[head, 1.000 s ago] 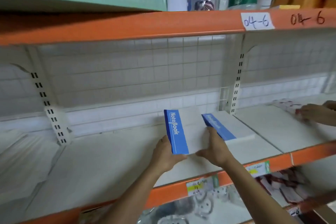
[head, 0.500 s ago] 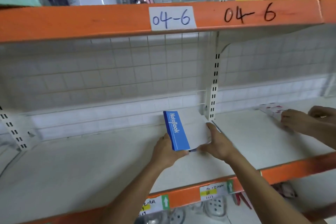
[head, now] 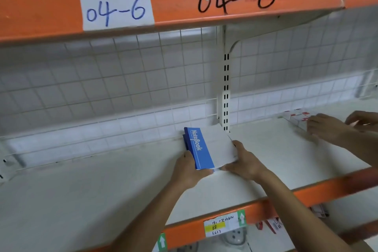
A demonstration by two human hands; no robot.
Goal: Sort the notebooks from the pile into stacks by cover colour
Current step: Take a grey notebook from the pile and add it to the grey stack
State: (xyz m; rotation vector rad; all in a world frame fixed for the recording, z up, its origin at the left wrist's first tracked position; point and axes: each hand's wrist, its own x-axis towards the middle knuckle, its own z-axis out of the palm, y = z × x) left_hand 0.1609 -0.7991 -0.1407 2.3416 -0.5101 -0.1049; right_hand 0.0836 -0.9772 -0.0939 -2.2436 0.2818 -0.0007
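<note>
A stack of blue-and-white notebooks marked "NoteBook" lies on the white shelf board, near the upright post. My left hand grips the stack's blue left edge. My right hand presses against its white right side and front corner. The lower notebooks show only as a blue sliver under the top one. Far right, red-and-white notebooks lie on the same shelf under another person's hands.
An orange shelf beam labelled 04-6 runs overhead. A white wire grid backs the shelf, with a slotted post behind the stack. The orange front edge carries price tags. Goods hang below.
The held notebook has come down onto the other blue notebook, forming one stack. Both my hands now squeeze its sides. The view has shifted right and closer.
</note>
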